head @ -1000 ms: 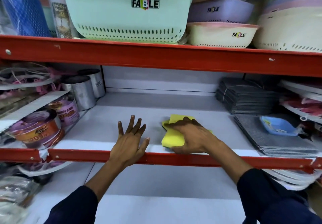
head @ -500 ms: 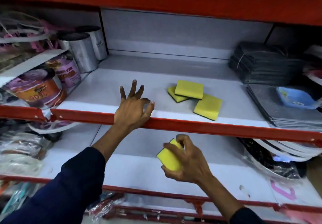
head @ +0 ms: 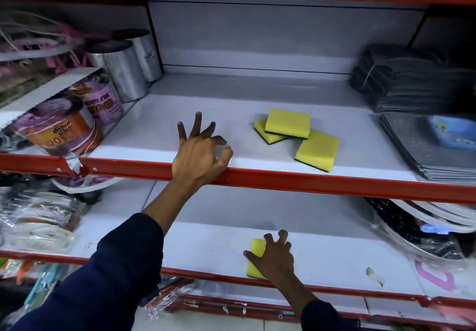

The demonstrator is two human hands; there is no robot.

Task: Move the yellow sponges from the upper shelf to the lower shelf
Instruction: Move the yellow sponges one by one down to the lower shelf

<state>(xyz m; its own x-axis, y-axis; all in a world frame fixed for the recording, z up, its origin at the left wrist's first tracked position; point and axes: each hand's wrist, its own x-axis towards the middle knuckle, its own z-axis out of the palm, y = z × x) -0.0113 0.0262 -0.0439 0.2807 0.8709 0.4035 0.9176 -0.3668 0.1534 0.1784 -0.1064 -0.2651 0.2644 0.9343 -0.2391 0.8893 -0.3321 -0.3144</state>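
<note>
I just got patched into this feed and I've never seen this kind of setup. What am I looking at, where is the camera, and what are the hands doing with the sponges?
There is no machine here: a person works with two bare hands, and the single picture comes from a wide-angle camera worn on the head, looking forward and down at a red-framed store rack.

The left hand rests on the front edge of the upper shelf, holding nothing. Three yellow sponges lie on that shelf, two overlapping and one beside them.

The right hand is down on the lower shelf, its fingers spread over a fourth yellow sponge that lies flat near the front edge. Whether it is gripped or only pressed down, I cannot tell.

Silver tape rolls, dark folded cloths and packaged goods fill the sides.
</note>
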